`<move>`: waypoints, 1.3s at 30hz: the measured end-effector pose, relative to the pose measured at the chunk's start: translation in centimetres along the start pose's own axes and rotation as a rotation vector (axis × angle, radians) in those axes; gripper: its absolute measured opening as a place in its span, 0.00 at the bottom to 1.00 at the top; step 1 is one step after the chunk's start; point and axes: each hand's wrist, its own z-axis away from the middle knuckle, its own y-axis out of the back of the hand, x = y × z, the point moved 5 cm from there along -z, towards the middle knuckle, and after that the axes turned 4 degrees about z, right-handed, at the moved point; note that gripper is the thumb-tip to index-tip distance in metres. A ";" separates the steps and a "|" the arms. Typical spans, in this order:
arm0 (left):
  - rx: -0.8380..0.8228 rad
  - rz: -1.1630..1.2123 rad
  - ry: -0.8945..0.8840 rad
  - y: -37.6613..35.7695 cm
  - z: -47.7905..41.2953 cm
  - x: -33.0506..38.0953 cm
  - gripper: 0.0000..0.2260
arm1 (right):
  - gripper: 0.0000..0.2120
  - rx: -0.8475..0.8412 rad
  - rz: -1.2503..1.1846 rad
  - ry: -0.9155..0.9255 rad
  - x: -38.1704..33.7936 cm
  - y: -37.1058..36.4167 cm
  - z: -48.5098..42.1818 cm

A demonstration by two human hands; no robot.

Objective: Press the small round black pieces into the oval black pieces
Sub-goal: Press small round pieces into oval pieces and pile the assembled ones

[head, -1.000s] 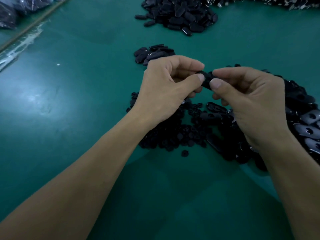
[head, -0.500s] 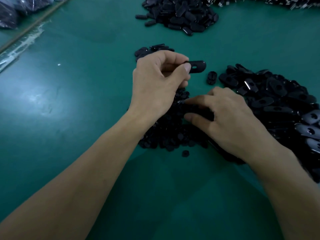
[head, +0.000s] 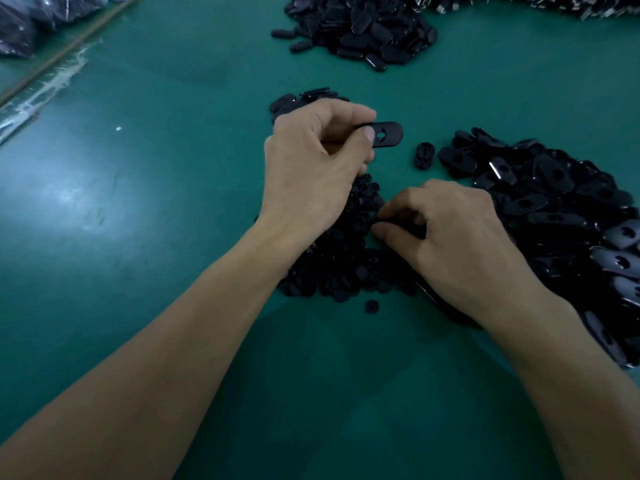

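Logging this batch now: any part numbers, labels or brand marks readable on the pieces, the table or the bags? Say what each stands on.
None readable in the head view.
Oval piece in the left hand: plain black with a hole, no marking shows.
Piles of oval pieces and small round pieces: any moulded marks are too small and dark to tell.
Bags at far left: blurred, nothing legible.

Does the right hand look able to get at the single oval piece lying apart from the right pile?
Probably yes. The single oval piece lies uncovered on the green table, just beyond the right hand, with nothing between them.
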 end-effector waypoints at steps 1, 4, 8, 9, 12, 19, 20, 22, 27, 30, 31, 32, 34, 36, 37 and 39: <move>0.003 0.000 0.002 0.0 0.0 0.0 0.06 | 0.10 0.005 -0.003 -0.004 0.0 0.1 0.0; 0.004 -0.005 0.004 0.0 0.0 -0.1 0.05 | 0.12 -0.007 -0.004 -0.012 0.0 0.0 0.0; -0.003 -0.008 0.005 0.0 0.0 -0.1 0.05 | 0.10 -0.014 -0.011 -0.023 -0.1 -0.3 -0.1; -0.005 -0.009 0.003 -0.1 0.0 -0.1 0.05 | 0.10 -0.010 0.002 -0.017 -0.2 -0.3 -0.1; -0.004 -0.019 -0.005 -0.1 0.1 -0.1 0.06 | 0.11 0.012 0.073 0.013 -0.6 -0.3 0.0; 0.004 -0.029 -0.009 0.1 0.0 -0.2 0.07 | 0.12 0.023 0.077 0.025 -1.1 -0.2 0.0; 0.003 -0.029 -0.009 0.1 0.0 -0.2 0.07 | 0.11 0.017 0.072 0.024 -1.0 -0.2 0.0; 0.001 -0.026 -0.009 0.1 0.0 -0.2 0.07 | 0.09 0.014 0.066 0.023 -0.9 -0.3 0.0; -0.003 -0.024 -0.003 0.0 0.0 -0.1 0.07 | 0.08 0.002 0.108 0.020 -0.9 -0.4 -0.2; -0.008 -0.025 -0.003 0.0 0.0 -0.1 0.07 | 0.08 -0.013 0.086 0.019 -0.7 -0.4 -0.2; -0.011 -0.028 -0.003 0.0 0.0 -0.1 0.07 | 0.08 -0.019 0.070 0.017 -0.7 -0.5 -0.3; -0.014 -0.029 -0.002 0.0 0.1 -0.1 0.07 | 0.08 -0.024 0.057 0.015 -0.6 -0.5 -0.3; -0.016 -0.026 0.001 -0.1 0.1 -0.1 0.07 | 0.09 -0.032 0.044 0.008 -0.6 -0.5 -0.3; -0.018 -0.023 0.007 -0.1 0.1 -0.2 0.07 | 0.09 -0.029 0.031 -0.010 -0.4 -0.3 -0.2; -0.018 -0.023 0.009 -0.1 0.1 -0.2 0.07 | 0.10 -0.023 0.030 -0.025 -0.2 -0.2 -0.2; -0.018 -0.022 0.010 -0.1 0.1 -0.2 0.06 | 0.11 -0.018 0.049 -0.053 0.1 0.1 -0.3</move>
